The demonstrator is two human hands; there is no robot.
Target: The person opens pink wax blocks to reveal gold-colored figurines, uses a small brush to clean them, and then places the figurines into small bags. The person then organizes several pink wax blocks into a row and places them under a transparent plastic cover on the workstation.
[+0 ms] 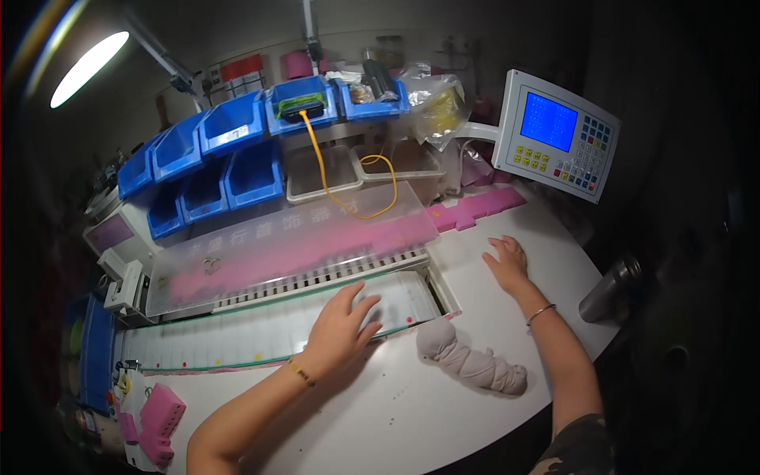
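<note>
My left hand (340,326) is held over the right half of a long, white, glass-topped strip (245,332) with green edges and a few coloured dots. Its fingers are spread and nothing shows in them; whether they touch the glass I cannot tell. Farther right, my right hand (507,263) is at the white tabletop (467,293), fingers loosely bent and apart, with no object visible in it. Behind the strip, a frosted plastic cover (293,247) leans over a row of dark slots and pink material. A grey twisted cloth bundle (479,364) lies between my forearms.
Blue bins (229,127) stand in two rows at the back, with an orange cable (321,162) hanging down. A keypad panel with a blue screen (549,121) stands back right. A dark metal tumbler (609,291) is at the right edge. Pink blocks (162,419) lie front left.
</note>
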